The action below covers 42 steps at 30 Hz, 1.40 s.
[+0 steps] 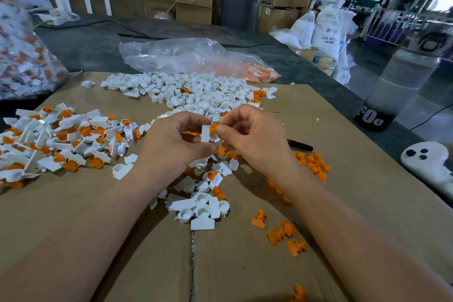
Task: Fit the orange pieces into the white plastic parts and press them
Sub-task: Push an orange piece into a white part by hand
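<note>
Between the hands (210, 135) sits a white plastic part (205, 133) with an orange piece (214, 127). Left of them a mixed white-and-orange heap (61, 140); beyond them an all-white heap (191, 91); right of them orange pieces (311, 162) and a black pen (300, 145), on brown cardboard (343, 130)

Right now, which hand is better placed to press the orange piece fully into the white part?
Probably the right hand: its fingertips already pinch the orange piece at the opening of the white part. The left hand grips that white part and can brace it.
</note>
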Each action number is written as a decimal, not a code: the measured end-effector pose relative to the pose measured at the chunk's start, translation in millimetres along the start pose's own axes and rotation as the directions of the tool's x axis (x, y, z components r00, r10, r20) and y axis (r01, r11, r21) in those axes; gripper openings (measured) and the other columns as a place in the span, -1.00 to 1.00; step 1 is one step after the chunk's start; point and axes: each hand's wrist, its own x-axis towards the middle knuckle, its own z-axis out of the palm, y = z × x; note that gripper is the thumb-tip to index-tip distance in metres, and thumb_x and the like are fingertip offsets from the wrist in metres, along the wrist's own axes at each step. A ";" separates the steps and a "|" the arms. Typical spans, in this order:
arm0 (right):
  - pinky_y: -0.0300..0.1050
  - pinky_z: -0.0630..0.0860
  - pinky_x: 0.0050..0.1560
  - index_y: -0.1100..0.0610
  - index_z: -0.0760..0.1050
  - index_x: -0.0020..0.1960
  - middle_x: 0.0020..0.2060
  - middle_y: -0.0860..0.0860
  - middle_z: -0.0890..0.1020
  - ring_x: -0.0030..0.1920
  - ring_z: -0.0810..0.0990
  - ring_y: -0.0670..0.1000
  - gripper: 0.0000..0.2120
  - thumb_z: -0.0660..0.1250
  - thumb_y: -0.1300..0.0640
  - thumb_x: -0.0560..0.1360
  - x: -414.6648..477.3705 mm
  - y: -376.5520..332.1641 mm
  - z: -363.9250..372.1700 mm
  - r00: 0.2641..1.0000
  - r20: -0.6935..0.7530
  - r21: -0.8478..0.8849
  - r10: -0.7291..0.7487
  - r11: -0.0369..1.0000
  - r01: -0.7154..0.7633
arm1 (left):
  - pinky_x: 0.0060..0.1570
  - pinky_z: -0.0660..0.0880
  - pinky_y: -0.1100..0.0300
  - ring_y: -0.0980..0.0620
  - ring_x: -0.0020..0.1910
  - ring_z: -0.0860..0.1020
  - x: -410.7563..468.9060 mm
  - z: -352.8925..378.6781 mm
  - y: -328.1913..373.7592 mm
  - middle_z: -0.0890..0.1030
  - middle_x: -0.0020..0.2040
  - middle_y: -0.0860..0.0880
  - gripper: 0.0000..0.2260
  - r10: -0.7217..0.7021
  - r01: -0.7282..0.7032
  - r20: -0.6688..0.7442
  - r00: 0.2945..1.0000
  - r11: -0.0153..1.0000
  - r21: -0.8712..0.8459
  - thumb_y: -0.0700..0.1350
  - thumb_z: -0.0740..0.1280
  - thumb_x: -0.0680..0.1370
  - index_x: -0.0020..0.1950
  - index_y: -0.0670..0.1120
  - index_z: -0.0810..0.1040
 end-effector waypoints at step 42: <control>-0.09 0.60 -0.04 -0.01 0.55 -0.07 -0.14 -0.02 0.64 -0.10 0.65 0.02 -0.79 0.47 0.22 0.36 -3.0 2.1 -3.6 0.980 0.188 0.162 0.066 0.982 -0.097 | -0.40 0.48 0.39 0.20 -0.41 0.59 -9.6 0.5 4.1 0.64 -0.27 0.00 -0.79 0.185 -0.188 -0.062 0.981 0.981 -0.051 -0.27 0.46 0.37 -0.22 0.06 0.59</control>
